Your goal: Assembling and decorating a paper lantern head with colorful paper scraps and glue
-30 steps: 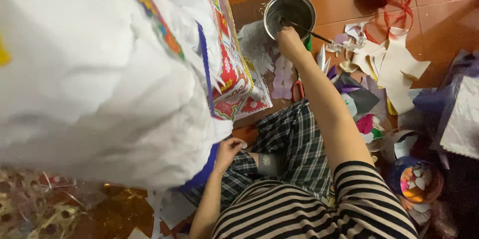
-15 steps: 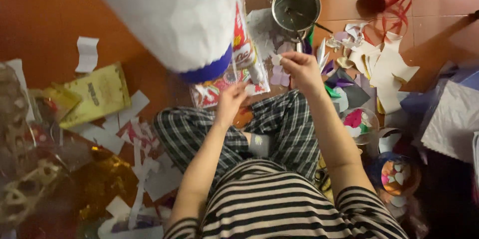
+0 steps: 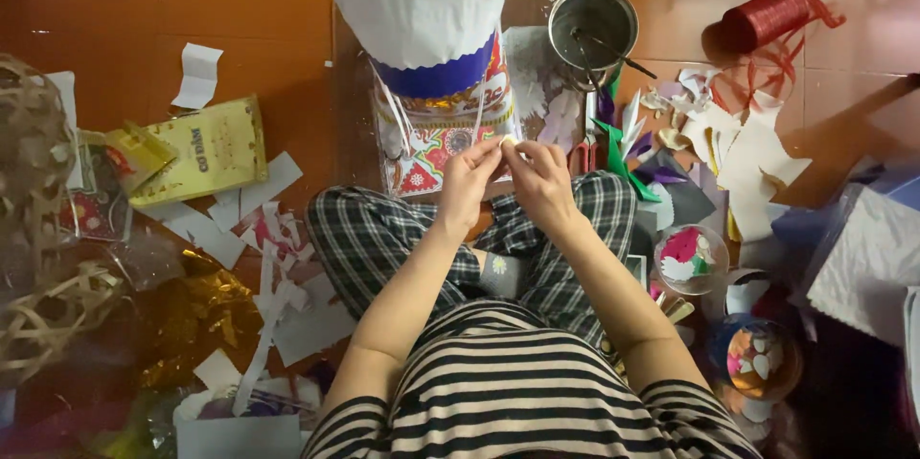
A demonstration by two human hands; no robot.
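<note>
Floor: glossy reddish-brown tiles (image 3: 125, 9) with pale grout lines and bright glare spots at the top of the frame; the person sits on it cross-legged, in checked trousers and a black-and-white striped top. Both forearms run forward over the lap and meet just above the knees. The left hand (image 3: 470, 181) and right hand (image 3: 541, 181) touch at the fingertips, and together they pinch a small pale scrap of paper (image 3: 508, 141); fingers of both are curled closed around it. Directly beyond the hands stands a tall white paper-covered lantern with a scalloped blue band and a colourful patterned base (image 3: 422, 9), resting on the floor just beside the knees. To the right of it, a round steel pot with a stick inside (image 3: 592, 23), and further right a spool of red ribbon (image 3: 767, 16) with loose ribbon trailing. Between pot and right knee lie white, green and purple paper cut-outs (image 3: 728, 148). Left side: yellow printed paper bag (image 3: 201, 148), white paper strips (image 3: 259, 277) scattered, gold foil crumpled, and a woven bamboo frame (image 3: 38, 258) at the edge. Lower right: small round clear containers holding paper pieces (image 3: 688, 260). Floor heavily littered on both sides.
</note>
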